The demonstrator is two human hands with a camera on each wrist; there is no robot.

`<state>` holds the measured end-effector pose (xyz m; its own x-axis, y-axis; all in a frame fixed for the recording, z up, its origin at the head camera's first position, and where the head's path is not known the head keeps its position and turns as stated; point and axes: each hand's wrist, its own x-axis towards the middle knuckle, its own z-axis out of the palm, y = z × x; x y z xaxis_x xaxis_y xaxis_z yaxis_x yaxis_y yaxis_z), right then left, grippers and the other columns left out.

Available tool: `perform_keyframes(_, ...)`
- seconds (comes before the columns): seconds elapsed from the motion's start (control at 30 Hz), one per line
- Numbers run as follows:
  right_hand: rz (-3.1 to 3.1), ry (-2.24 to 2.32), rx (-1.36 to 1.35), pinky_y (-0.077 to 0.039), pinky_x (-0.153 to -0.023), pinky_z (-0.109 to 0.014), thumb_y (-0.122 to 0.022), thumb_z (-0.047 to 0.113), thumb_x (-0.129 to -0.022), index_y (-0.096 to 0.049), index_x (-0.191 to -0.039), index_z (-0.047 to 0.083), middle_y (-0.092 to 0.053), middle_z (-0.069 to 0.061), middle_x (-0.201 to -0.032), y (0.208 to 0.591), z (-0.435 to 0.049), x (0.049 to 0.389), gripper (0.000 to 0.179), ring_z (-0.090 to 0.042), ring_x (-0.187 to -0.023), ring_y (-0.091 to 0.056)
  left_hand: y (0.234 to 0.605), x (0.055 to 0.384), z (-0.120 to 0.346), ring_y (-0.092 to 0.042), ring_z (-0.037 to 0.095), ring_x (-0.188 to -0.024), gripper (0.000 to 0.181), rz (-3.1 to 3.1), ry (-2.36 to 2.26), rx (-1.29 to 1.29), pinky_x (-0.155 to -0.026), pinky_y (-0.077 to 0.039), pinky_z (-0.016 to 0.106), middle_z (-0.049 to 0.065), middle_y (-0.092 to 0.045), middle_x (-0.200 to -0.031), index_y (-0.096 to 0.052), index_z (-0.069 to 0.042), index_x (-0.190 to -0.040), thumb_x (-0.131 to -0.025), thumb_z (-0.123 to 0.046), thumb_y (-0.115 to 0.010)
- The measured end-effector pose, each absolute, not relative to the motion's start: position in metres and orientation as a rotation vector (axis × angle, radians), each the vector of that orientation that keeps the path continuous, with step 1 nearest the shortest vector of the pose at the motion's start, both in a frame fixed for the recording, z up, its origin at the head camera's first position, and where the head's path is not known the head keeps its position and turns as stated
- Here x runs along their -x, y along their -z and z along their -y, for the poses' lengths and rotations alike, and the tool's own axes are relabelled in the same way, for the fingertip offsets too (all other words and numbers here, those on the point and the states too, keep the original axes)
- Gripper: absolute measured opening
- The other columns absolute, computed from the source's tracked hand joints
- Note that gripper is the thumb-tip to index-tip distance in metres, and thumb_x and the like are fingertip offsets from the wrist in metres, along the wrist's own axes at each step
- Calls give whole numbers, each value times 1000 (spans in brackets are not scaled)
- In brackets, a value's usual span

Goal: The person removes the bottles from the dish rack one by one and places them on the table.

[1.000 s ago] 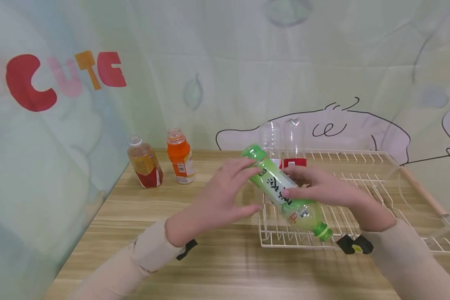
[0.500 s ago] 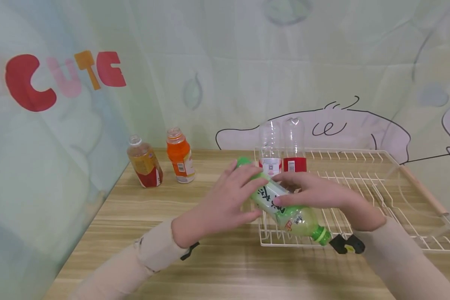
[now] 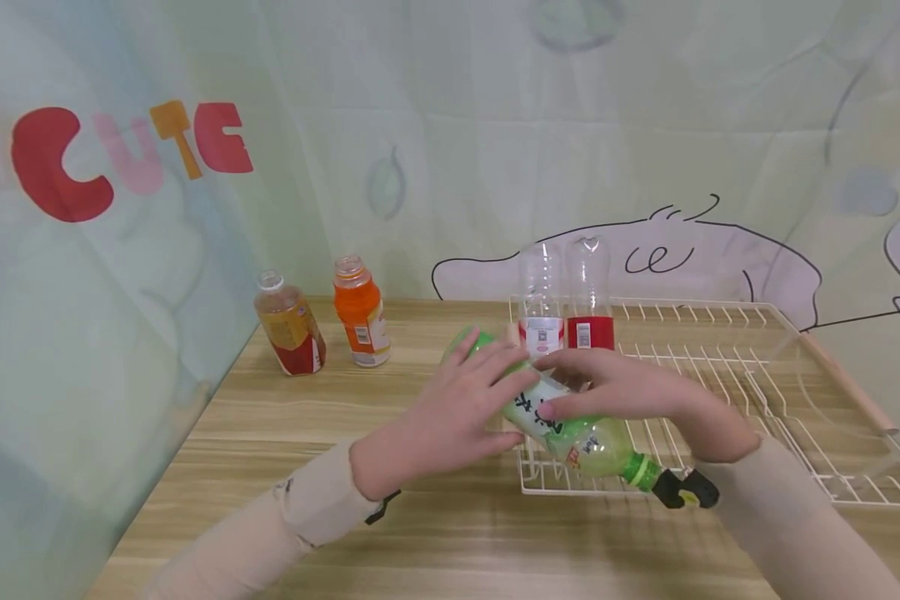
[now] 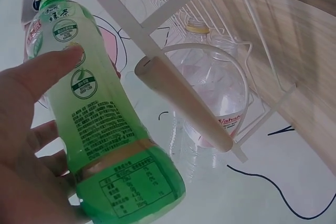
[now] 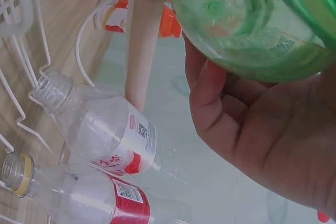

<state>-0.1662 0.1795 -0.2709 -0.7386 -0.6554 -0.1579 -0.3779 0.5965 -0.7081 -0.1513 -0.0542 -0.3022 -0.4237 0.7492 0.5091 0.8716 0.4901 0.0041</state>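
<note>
A green tea bottle (image 3: 596, 446) with a green cap is held tilted over the left front of a white wire rack (image 3: 570, 492), its cap toward the lower right. My left hand (image 3: 446, 408) grips its base half; the left wrist view shows the thumb pressed on the label and fingers (image 4: 50, 132) around the far side. With thumb on the label, my right hand (image 3: 630, 383) holds the bottle nearer its shoulder. Its curled fingers (image 5: 210, 93) show under the bottle in the right wrist view. Two clear bottles, one white-labelled (image 3: 542, 287) and one red-labelled (image 3: 591, 287), stand neck down in the rack behind.
An amber bottle (image 3: 292, 333) and an orange-labelled bottle (image 3: 360, 312), both without caps, stand upright on the wooden table (image 3: 270, 433) at the back left. The rack has wooden handles, one along its right side (image 3: 847, 379). A printed curtain (image 3: 420, 125) hangs behind.
The green bottle has moved left and down, with its base end lowered. Both hands have shifted with it, the right hand leftward. The white-labelled bottle behind shows more.
</note>
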Motion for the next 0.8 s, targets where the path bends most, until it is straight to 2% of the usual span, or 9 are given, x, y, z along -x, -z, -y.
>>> perform_keyframes(0.17,-2396,970,854,-54,-79,-35,-65,33,-91,-48,-137,3,-64,-5,-110,271,-177,167,58,-21,-98,-60,305,152,54,-49,22,-123,60,2319,359,1345,-113,-22,58,3,-57,-128,-57,-13,-127,-75,-32,-81)
perform_keyframes(0.33,-2385,1004,843,-55,-78,-31,-65,31,-91,-49,-135,1,-65,-7,-113,269,-175,167,56,-21,-101,-62,309,152,54,-51,18,-117,60,2334,392,1346,-114,-23,56,1,-60,-120,-57,-13,-128,-76,-31,-81)
perform_keyframes(0.53,-2387,999,858,-54,-82,-32,-64,30,-92,-50,-134,0,-66,-5,-111,268,-175,167,54,-19,-100,-62,310,153,54,-52,18,-115,59,2309,418,1341,-113,-26,55,2,-60,-118,-59,-12,-126,-74,-28,-82)
perform_keyframes(0.8,-2368,1067,840,-56,-77,-33,-63,28,-93,-49,-134,0,-64,-10,-115,271,-178,171,52,-21,-97,-63,310,155,55,-52,19,-114,58,2346,438,1317,-111,-28,55,3,-60,-118,-59,-13,-125,-75,-32,-81)
